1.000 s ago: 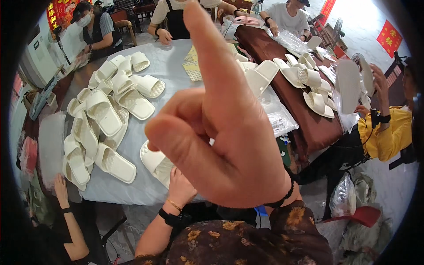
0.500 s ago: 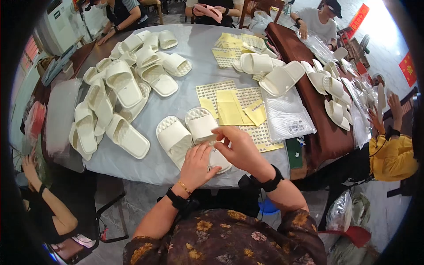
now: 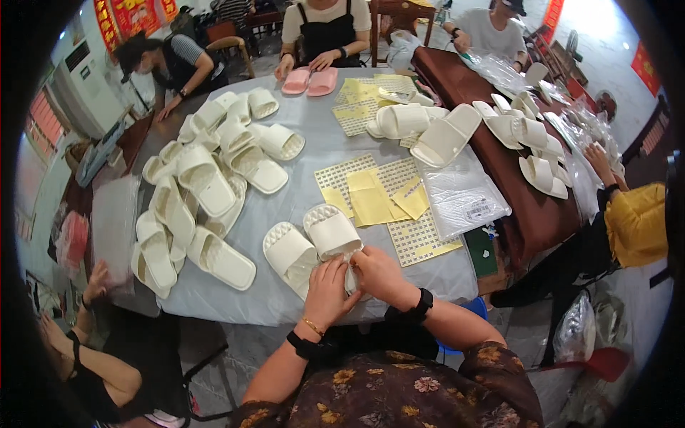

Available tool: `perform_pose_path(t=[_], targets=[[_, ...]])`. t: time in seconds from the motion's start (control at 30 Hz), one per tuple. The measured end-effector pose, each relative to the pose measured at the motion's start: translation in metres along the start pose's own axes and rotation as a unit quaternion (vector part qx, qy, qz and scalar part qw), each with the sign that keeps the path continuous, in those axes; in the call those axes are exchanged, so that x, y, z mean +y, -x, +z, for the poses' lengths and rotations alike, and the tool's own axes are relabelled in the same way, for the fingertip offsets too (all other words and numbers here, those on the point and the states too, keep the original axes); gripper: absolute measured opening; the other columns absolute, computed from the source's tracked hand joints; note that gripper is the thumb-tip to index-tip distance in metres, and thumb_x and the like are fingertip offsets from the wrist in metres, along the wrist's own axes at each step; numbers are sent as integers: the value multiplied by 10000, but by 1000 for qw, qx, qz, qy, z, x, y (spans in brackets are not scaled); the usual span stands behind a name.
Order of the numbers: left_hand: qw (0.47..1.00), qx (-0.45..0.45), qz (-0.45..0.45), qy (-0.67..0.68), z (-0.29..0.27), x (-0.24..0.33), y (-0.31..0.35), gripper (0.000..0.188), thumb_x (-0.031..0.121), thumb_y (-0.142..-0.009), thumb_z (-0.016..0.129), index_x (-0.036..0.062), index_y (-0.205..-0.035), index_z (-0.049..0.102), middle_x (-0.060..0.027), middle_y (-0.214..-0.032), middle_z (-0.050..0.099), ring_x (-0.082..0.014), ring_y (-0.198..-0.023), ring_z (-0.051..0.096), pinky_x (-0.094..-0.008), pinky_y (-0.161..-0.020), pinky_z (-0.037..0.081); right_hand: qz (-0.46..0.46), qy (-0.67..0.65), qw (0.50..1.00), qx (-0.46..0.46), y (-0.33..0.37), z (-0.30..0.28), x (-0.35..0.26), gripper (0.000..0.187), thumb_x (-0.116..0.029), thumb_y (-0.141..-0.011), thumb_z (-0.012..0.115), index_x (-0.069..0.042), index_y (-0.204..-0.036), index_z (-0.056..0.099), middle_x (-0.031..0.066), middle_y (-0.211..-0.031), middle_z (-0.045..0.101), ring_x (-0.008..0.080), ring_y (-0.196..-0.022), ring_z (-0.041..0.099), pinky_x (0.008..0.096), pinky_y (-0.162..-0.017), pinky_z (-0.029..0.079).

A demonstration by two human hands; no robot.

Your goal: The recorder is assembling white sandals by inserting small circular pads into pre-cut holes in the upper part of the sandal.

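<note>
Head: slipper [image 3: 332,230] under left grip [image 3: 330,289]

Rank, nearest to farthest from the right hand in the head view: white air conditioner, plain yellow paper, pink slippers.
1. Plain yellow paper: just ahead.
2. Pink slippers: farther ahead, slightly left.
3. White air conditioner: far left background.

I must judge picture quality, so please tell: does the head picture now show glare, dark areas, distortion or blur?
Head view: white glare at upper right, shiny reflections on the clear bag; black corners; near the left rim, the air conditioner leans, probably from lens distortion; the nearest slippers look fairly sharp.
</note>
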State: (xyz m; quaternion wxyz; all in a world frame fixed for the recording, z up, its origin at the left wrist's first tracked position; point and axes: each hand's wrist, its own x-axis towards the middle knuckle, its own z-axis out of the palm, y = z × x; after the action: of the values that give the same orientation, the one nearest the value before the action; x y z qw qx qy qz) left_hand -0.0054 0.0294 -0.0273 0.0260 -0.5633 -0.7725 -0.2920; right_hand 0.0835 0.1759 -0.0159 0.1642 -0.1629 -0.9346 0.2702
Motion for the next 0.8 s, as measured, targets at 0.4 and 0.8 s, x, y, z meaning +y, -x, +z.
perform_pose_path(t=[0.4,0.8], targets=[[1000,10,-3,-8,3,0,0,641,331,-740,767,24,-1263,560,-142,-1349,522,-338,-1235,471,-458,-1071,347,28,-36,998,-49,-7,-4,0,98,-102,-841,598,-34,-911,587,170,-920,596,389,-884,608,476,-744,502],[1000,-7,-14,-4,5,-3,2,662,361,-755,756,22,-1284,548,-152,-1372,503,-345,-1250,460,-463,-1077,339,9,-22,999,-22,-4,-2,-1,84,-129,-832,630,-51,-861,618,149,-899,595,366,-875,615,457,-734,506]])
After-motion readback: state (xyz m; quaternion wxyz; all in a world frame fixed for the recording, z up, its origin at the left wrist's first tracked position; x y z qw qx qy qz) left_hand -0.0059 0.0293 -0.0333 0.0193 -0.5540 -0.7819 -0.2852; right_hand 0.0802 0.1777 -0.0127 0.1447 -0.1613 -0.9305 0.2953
